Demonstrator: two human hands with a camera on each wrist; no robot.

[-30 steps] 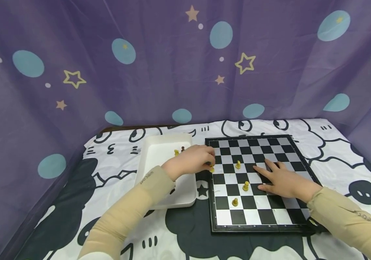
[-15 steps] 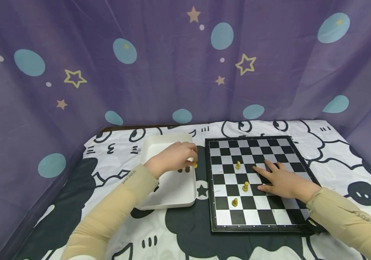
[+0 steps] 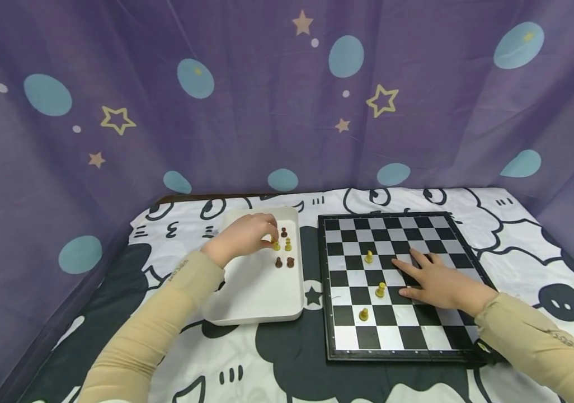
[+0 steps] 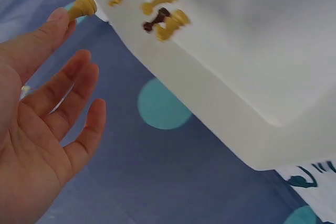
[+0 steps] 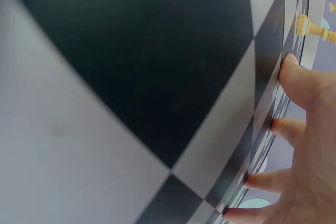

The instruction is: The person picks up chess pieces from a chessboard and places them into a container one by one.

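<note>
One yellow chess piece is pinched in left hand over white rectangular tray; right hand splayed on black-and-white chessboard.

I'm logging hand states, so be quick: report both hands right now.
Left hand: holding a yellow chess piece.
Right hand: open, resting on the chessboard.

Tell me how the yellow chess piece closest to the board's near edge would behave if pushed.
The yellow chess piece would probably tip if pushed near its top, standing upright on a small base. Once down, it might roll, since its outline looks rounded. It is likely light, being narrower than a chessboard square.
</note>
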